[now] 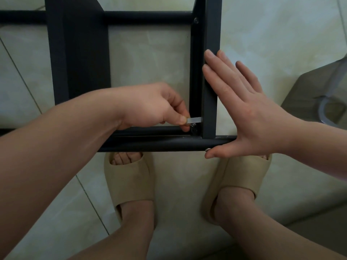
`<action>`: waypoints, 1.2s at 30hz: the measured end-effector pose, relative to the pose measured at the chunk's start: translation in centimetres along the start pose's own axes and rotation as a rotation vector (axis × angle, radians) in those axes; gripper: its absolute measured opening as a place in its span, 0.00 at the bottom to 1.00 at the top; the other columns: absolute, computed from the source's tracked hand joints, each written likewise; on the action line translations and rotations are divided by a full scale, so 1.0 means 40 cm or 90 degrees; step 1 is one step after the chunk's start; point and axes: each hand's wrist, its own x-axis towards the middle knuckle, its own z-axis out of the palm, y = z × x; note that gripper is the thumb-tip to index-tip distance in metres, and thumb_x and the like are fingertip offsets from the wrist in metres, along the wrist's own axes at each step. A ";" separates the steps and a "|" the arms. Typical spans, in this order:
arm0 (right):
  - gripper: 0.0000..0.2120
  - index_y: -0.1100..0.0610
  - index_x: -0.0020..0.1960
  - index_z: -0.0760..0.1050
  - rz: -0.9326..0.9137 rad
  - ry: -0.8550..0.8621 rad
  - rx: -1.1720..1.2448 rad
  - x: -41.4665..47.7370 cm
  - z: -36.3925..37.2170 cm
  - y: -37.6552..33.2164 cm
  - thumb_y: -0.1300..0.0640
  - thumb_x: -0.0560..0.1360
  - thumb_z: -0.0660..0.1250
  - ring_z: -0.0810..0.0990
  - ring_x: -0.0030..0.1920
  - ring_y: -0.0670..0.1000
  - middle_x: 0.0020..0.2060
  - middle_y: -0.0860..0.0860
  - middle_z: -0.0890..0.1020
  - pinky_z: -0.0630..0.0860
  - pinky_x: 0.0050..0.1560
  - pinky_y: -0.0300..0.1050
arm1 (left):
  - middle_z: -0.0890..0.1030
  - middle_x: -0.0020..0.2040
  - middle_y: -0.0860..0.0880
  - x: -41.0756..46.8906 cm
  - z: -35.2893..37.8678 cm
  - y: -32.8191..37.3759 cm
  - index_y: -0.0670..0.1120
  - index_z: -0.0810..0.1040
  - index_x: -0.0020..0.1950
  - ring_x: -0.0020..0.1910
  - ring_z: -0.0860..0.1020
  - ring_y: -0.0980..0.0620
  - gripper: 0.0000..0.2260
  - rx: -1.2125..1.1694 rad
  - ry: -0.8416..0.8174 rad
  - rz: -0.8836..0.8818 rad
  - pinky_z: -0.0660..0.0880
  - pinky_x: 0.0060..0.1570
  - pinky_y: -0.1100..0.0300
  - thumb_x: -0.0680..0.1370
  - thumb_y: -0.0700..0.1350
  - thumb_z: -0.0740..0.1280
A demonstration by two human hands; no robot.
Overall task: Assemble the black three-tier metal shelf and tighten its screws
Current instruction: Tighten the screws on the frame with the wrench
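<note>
Both hands meet the matte black shelf (210, 102): left hand (150, 106) pinches a flat silvery wrench (194, 120), right hand (249, 113) presses open-palmed.

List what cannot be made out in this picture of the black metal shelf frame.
1. Head view: black metal shelf frame, cut off by top and left edges; tiers uncountable.
2. Head view: corner fastener under the flat silver wrench, tiny, shadowed, partly behind the left hand.
3. Head view: silver screw head, mostly covered by the thumb of the right hand.

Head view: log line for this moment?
left hand: pinches flat metal tool at corner screw | right hand: flat against shelf upright, thumb under crossbar
</note>
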 end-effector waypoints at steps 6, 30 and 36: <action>0.61 0.65 0.82 0.48 0.002 0.000 0.001 -0.001 -0.001 0.001 0.22 0.68 0.63 0.44 0.82 0.59 0.82 0.61 0.48 0.49 0.79 0.66 | 0.83 0.37 0.57 0.000 0.007 0.000 0.52 0.84 0.43 0.39 0.80 0.58 0.06 0.020 -0.011 -0.018 0.72 0.47 0.56 0.79 0.45 0.70; 0.61 0.66 0.81 0.48 0.002 -0.003 0.006 0.000 -0.002 0.001 0.22 0.68 0.63 0.44 0.82 0.59 0.82 0.61 0.48 0.49 0.79 0.66 | 0.85 0.41 0.50 0.044 0.025 0.012 0.49 0.80 0.44 0.40 0.83 0.55 0.04 -0.343 0.095 -0.005 0.75 0.48 0.58 0.78 0.42 0.70; 0.61 0.65 0.82 0.48 0.001 -0.002 0.007 0.001 0.001 0.002 0.22 0.68 0.64 0.43 0.82 0.58 0.82 0.61 0.48 0.48 0.79 0.66 | 0.87 0.44 0.49 0.047 0.030 0.015 0.51 0.81 0.45 0.42 0.83 0.54 0.03 -0.327 0.176 -0.021 0.74 0.52 0.54 0.77 0.43 0.71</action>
